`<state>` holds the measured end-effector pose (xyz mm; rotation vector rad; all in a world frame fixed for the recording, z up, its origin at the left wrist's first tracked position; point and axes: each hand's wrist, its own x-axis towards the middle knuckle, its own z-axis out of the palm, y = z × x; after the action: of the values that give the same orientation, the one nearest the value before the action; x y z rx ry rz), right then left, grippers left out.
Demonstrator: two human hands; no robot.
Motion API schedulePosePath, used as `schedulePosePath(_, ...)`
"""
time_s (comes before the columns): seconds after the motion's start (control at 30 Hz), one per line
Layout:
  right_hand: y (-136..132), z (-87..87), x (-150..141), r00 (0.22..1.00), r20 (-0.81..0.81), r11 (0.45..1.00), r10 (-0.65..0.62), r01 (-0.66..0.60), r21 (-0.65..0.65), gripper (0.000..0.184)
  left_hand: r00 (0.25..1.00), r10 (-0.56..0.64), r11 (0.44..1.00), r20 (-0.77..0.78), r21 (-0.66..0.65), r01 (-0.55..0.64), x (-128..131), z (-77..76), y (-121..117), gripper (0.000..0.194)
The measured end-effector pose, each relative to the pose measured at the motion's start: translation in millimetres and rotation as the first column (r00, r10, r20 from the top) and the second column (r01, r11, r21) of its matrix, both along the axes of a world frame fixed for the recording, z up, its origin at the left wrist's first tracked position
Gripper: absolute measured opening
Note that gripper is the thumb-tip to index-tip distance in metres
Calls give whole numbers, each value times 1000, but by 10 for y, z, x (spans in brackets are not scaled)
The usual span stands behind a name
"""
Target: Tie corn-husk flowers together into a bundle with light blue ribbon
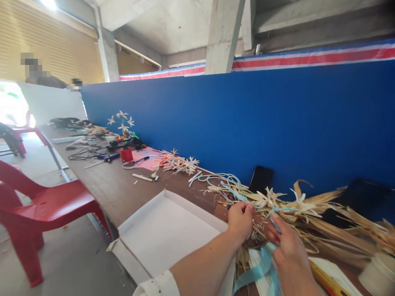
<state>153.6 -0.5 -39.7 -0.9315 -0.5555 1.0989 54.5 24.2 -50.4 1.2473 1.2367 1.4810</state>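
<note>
My left hand (240, 222) is closed, its fingers curled in a pinch beside a pile of dried straw-coloured strips (333, 213). What it pinches, if anything, is hidden. Just to its right, my right hand (288, 242) grips a light-blue ribbon (259, 273), which hangs in loops below the fingers. Near the right thumb tip are pale husk flowers (273, 198) with light-blue stems; whether the hand holds them too I cannot tell. Thin pale-blue cords (222, 179) lie beyond the left hand.
A shallow white box (173, 230) sits left of my arms. Further along the brown table (123, 197) are flower bunches (185, 164), a red spool (126, 154), and tools. A dark phone (261, 179) leans on the blue partition (216, 119). A red chair (58, 201) stands at left; people are beyond.
</note>
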Motion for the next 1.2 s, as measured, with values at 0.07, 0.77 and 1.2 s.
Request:
schedulePosePath(0.07, 0, -2, 7, 1000, -2, 1000, -5, 5, 8, 27, 1000, 8, 1000, -3, 10, -8, -6, 9, -8, 22)
schedulePosePath(0.77, 4, -33, -33, 981, -165, 993, 106, -112, -30, 34, 977, 190, 981, 96, 18, -193, -387, 180, 295, 29)
schedulePosePath(1.2, 17, -74, -34, 967, -206, 989, 147, -151, -3, 33, 797, 557, 795, -234, -126, -593, -1690, 125, 883, 27)
